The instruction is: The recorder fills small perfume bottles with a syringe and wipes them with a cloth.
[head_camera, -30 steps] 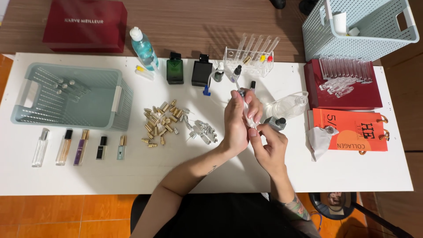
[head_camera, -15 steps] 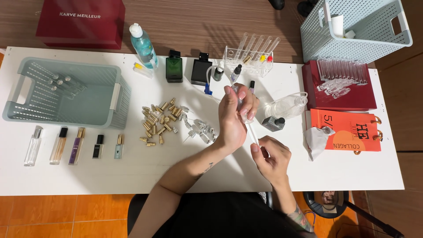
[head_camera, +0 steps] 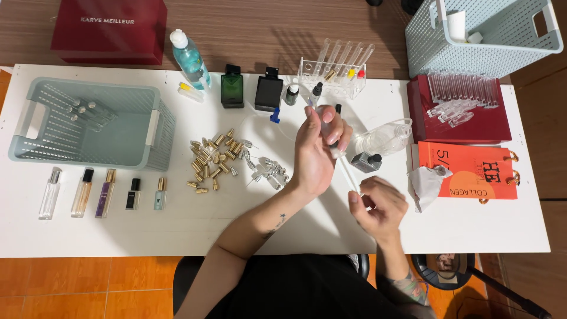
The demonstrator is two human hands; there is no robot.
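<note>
Syringe (head_camera: 345, 168) hangs over the table's (head_camera: 177, 230) middle: my left hand (head_camera: 316, 150) grips its barrel, my right hand (head_camera: 378, 204) pinches its plunger.

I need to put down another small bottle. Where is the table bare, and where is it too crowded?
Bare: the front strip of the white table below the row of small bottles, and the front right corner below the orange booklet. Crowded: mid-table around the gold caps and the test tube rack.
</note>
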